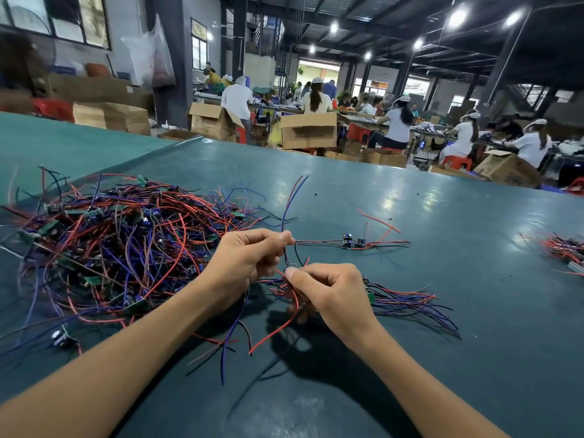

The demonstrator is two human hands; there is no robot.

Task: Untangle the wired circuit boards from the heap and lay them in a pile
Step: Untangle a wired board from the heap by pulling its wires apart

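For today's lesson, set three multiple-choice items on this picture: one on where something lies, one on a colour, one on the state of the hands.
1. On which side of the table does the big tangled heap lie?
A. the person's left
B. the person's right
C. the far edge

2. What colour is the table's cover?
A. white
B. dark teal-green
C. yellow

3. What are the left hand and the right hand doing?
A. resting flat on the table
B. both pinching wires
C. lifting a box

Answers:
1 A, the heap spreads left of both hands.
2 B, the bare cover shows teal-green all round.
3 B, the fingers of each hand are curled, with red and blue wires caught at their tips.
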